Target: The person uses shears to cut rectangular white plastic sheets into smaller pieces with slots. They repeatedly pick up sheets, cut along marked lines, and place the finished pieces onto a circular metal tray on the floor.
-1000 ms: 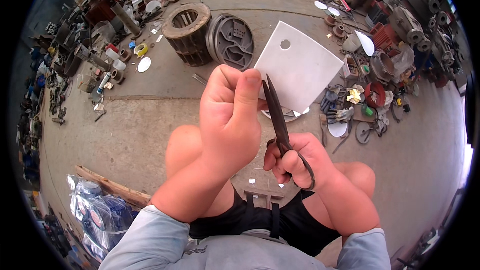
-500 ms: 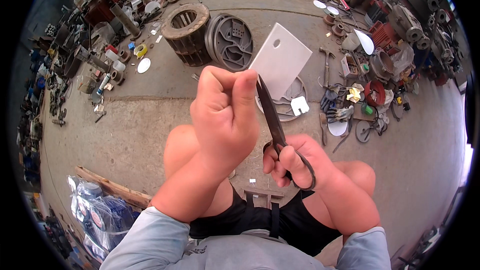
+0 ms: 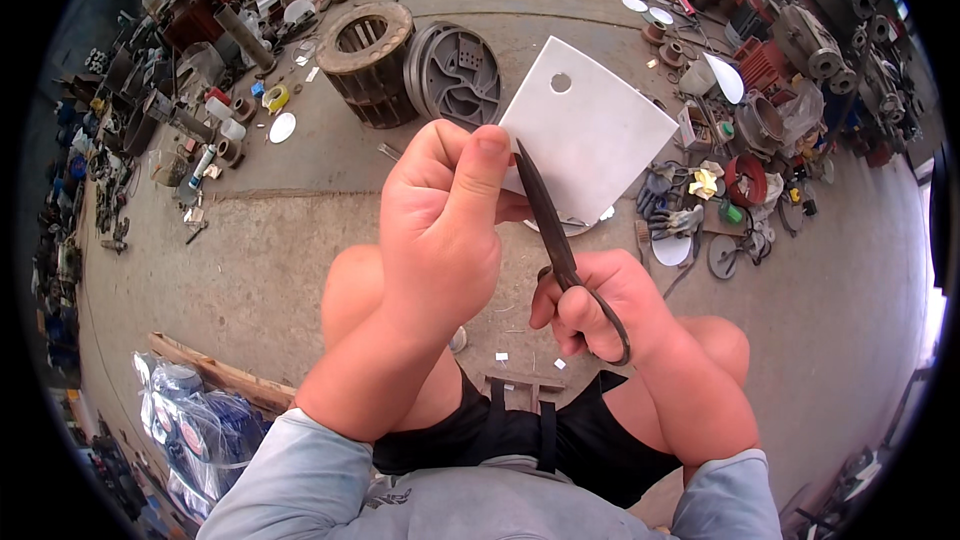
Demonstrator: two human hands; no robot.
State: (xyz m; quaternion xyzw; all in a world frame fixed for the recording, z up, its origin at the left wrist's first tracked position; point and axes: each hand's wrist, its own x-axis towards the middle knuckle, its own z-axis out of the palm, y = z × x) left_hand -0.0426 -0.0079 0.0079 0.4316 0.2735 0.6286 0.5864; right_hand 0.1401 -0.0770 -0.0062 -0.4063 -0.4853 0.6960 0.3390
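My left hand [image 3: 445, 230] pinches the near corner of a white sheet [image 3: 590, 130] with a round hole near its top, holding it up over my knees. My right hand [image 3: 600, 305] grips dark scissors [image 3: 548, 225] by the handles; the blades are closed and lie along the sheet's left edge, pointing up beside my left thumb. Small white offcuts [image 3: 520, 358] lie on the concrete between my legs.
Concrete floor with a rusty motor stator [image 3: 365, 60] and a grey end cover [image 3: 455, 75] ahead. Tools, gloves and white cut discs [image 3: 690, 215] lie to the right. Metal parts crowd the left edge. A wooden plank [image 3: 215, 375] and plastic-wrapped items [image 3: 185, 420] sit lower left.
The sheet has been turned in my left hand, first showing narrower, now broad again with the hole at the top. The scissors stayed along its left edge.
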